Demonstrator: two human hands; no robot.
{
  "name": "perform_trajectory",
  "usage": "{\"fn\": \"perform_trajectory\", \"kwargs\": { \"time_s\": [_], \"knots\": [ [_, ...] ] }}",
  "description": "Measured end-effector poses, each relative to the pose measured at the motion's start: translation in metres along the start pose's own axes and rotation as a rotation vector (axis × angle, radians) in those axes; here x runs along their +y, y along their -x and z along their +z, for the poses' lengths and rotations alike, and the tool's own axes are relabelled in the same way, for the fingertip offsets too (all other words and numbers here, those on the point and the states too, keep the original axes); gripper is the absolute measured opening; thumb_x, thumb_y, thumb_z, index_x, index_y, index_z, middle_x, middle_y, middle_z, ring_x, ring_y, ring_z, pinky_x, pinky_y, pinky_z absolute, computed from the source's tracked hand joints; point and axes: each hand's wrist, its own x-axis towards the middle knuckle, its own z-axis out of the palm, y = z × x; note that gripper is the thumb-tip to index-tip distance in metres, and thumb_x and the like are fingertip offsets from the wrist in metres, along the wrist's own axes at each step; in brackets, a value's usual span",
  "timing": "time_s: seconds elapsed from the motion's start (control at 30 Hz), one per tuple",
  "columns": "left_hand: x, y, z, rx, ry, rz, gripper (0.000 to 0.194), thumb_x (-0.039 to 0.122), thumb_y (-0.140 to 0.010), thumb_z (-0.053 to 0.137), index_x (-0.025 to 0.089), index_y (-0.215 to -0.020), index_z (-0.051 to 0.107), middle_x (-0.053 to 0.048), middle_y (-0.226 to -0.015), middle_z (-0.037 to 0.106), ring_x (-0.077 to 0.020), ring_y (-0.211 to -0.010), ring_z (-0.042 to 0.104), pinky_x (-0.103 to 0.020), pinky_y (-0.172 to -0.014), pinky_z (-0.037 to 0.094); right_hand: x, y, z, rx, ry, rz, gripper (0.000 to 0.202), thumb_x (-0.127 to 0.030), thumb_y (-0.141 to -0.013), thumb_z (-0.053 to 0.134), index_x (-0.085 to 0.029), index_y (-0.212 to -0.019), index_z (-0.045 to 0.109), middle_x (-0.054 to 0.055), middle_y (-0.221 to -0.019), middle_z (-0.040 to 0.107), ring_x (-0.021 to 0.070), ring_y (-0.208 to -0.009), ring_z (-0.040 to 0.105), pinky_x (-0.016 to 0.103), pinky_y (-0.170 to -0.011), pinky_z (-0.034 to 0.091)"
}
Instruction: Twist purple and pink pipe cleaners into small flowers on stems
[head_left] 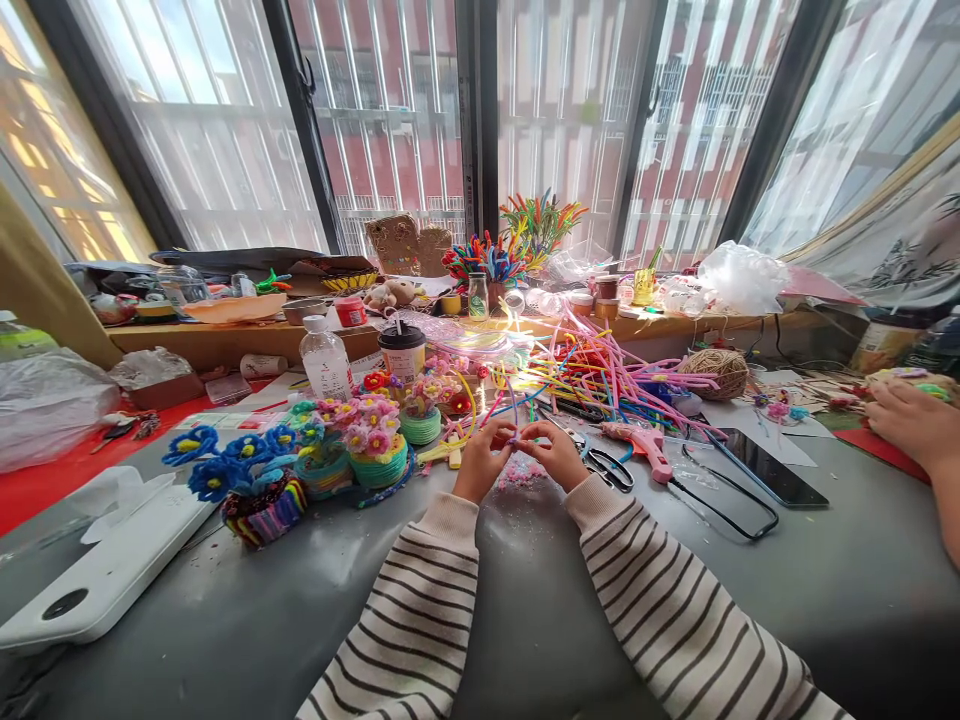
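Note:
My left hand [484,460] and my right hand [555,452] meet above the grey table, fingertips pinched together. Between them is a thin light-purple pipe cleaner [514,405], its free end curving upward; the fingers hide the pinched part. Pink fuzzy clippings [521,473] lie on the table just below. Scissors [609,468] with black handles rest right of my right hand, beside a pink glue gun [651,450]. Left of my left hand stand little pots of pipe-cleaner flowers, among them pink ones [371,425] and blue ones [251,455] in a striped pot [264,508].
Loose pipe cleaners [600,360] are heaped behind my hands. A water bottle [325,360] and a lidded cup [401,352] stand at the back left. A phone [772,468] lies right, near another person's hand [911,415]. A white device [105,570] lies left.

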Motion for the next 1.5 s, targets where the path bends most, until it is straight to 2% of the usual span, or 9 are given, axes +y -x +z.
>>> {"fn": "perform_trajectory", "kwargs": {
  "time_s": [0.2,0.33,0.6,0.8,0.93,1.03,1.13,1.3,1.5],
  "knots": [
    [-0.001,-0.002,0.000,0.038,0.072,-0.122,0.017,0.025,-0.064,0.053,0.018,-0.079,0.058,-0.004,-0.076,0.062,-0.0144,-0.068,0.059,-0.026,-0.061,0.048,-0.001,-0.002,0.000,0.050,-0.059,0.065,0.036,-0.041,-0.061,0.057,-0.016,-0.087,0.050,0.005,-0.080,0.057,0.0143,-0.070,0.054,0.028,-0.063,0.043],
    [0.000,-0.003,-0.001,0.071,0.156,-0.198,0.019,0.029,-0.063,0.055,0.015,-0.076,0.058,-0.006,-0.073,0.062,-0.0158,-0.068,0.059,-0.027,-0.062,0.047,-0.003,-0.001,-0.001,0.025,-0.008,0.074,0.030,-0.041,-0.064,0.054,-0.015,-0.078,0.052,0.005,-0.076,0.057,0.0142,-0.068,0.053,0.028,-0.063,0.042],
    [0.001,-0.003,0.001,0.006,0.333,-0.291,0.023,0.030,-0.057,0.061,0.013,-0.072,0.058,-0.005,-0.066,0.063,-0.0158,-0.064,0.059,-0.026,-0.058,0.047,0.000,-0.001,-0.002,0.032,0.012,0.049,0.027,-0.042,-0.064,0.053,-0.015,-0.071,0.054,0.004,-0.072,0.057,0.0144,-0.066,0.052,0.028,-0.061,0.040],
    [0.004,-0.003,0.000,0.019,0.449,-0.367,0.026,0.030,-0.052,0.065,0.011,-0.069,0.057,-0.003,-0.061,0.061,-0.0132,-0.058,0.057,-0.025,-0.056,0.046,-0.003,-0.001,-0.001,0.013,-0.240,0.182,0.027,-0.041,-0.057,0.060,-0.016,-0.067,0.056,0.000,-0.063,0.056,0.0123,-0.063,0.050,0.025,-0.060,0.038],
    [0.008,-0.004,0.000,0.013,0.573,-0.401,0.031,0.029,-0.051,0.067,0.012,-0.074,0.056,-0.002,-0.062,0.061,-0.0127,-0.060,0.058,-0.026,-0.059,0.047,-0.007,0.000,0.003,-0.038,-0.515,0.335,0.024,-0.039,-0.057,0.061,-0.018,-0.068,0.060,-0.001,-0.067,0.058,0.0108,-0.067,0.050,0.023,-0.062,0.036],
    [0.008,-0.004,0.001,0.010,0.599,-0.393,0.031,0.028,-0.051,0.067,0.012,-0.074,0.055,-0.001,-0.061,0.060,-0.0129,-0.061,0.058,-0.026,-0.060,0.047,-0.008,0.000,0.004,-0.024,-0.602,0.385,0.022,-0.038,-0.056,0.062,-0.019,-0.068,0.060,-0.001,-0.070,0.058,0.0108,-0.070,0.050,0.022,-0.062,0.036],
    [0.008,-0.004,0.001,0.033,0.580,-0.404,0.030,0.028,-0.051,0.066,0.013,-0.073,0.053,-0.001,-0.061,0.060,-0.0129,-0.059,0.058,-0.026,-0.058,0.047,-0.010,0.000,0.003,0.054,-0.515,0.349,0.024,-0.040,-0.056,0.060,-0.019,-0.068,0.059,0.000,-0.073,0.058,0.0111,-0.070,0.049,0.022,-0.060,0.036],
    [0.010,-0.005,-0.001,0.021,0.549,-0.432,0.030,0.029,-0.051,0.066,0.012,-0.072,0.052,-0.002,-0.061,0.061,-0.0143,-0.062,0.059,-0.024,-0.056,0.046,-0.014,0.002,0.000,0.030,-0.263,0.238,0.028,-0.041,-0.055,0.061,-0.016,-0.067,0.059,0.001,-0.065,0.058,0.0115,-0.062,0.049,0.024,-0.058,0.036],
    [0.012,-0.004,-0.001,-0.029,0.592,-0.469,0.032,0.028,-0.053,0.066,0.011,-0.079,0.056,-0.004,-0.068,0.063,-0.0151,-0.063,0.060,-0.025,-0.060,0.047,-0.007,0.001,-0.001,0.093,-0.175,0.186,0.029,-0.043,-0.059,0.058,-0.014,-0.067,0.060,0.002,-0.062,0.059,0.0120,-0.061,0.051,0.024,-0.058,0.038]
  ]
}}
